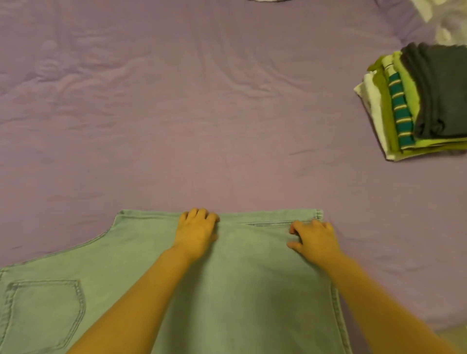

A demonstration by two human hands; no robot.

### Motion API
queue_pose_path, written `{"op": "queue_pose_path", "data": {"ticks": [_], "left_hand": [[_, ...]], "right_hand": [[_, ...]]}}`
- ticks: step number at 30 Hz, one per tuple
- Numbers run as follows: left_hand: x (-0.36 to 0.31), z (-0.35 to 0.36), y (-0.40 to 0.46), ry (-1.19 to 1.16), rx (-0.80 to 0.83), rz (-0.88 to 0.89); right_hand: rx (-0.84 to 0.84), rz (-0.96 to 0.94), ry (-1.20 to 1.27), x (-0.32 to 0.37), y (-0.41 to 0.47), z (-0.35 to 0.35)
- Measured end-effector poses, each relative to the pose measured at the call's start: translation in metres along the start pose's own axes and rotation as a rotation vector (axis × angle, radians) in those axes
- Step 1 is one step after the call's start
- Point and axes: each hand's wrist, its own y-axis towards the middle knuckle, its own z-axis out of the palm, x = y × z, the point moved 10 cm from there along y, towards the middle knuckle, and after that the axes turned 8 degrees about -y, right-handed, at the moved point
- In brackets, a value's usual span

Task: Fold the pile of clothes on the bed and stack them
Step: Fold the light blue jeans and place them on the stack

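Light green-blue jeans (247,283) lie folded over on the purple bed (202,113) in front of me, a back pocket showing at the lower left. My left hand (197,231) rests at the far edge of the denim with its fingers curled over that edge. My right hand (314,238) sits further right on the denim, fingers bent and pressing near a seam. At the right edge of the bed stands a stack of folded clothes (414,101): dark grey on top, then green, striped teal and white layers.
White fabric (444,22) lies bunched at the top right corner. A dark-edged item (267,1) barely shows at the top edge. Purple sheet stretches wide between the jeans and the stack.
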Motion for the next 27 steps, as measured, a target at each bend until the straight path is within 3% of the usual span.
{"op": "queue_pose_path", "data": {"ticks": [4,8,14,19,24,27], "left_hand": [[-0.003,-0.013,0.018,-0.003,-0.043,0.009],[-0.001,-0.013,0.029,0.037,-0.040,-0.031],[0.011,-0.022,0.034,-0.148,-0.096,-0.130],[-0.006,-0.010,0.043,-0.079,0.183,-0.093],[-0.061,0.010,0.057,-0.090,0.299,-0.026],[-0.093,0.021,0.061,-0.208,0.378,0.016]], "right_hand": [[0.056,-0.051,0.125,-0.017,0.008,-0.007],[-0.189,0.040,0.176,-0.044,0.021,-0.043],[-0.353,0.021,0.251,-0.049,0.032,-0.051],[-0.245,0.050,0.501,-0.062,0.043,-0.027],[0.019,0.231,0.852,-0.075,0.018,0.030],[-0.043,0.234,1.022,-0.074,-0.004,0.041]]}}
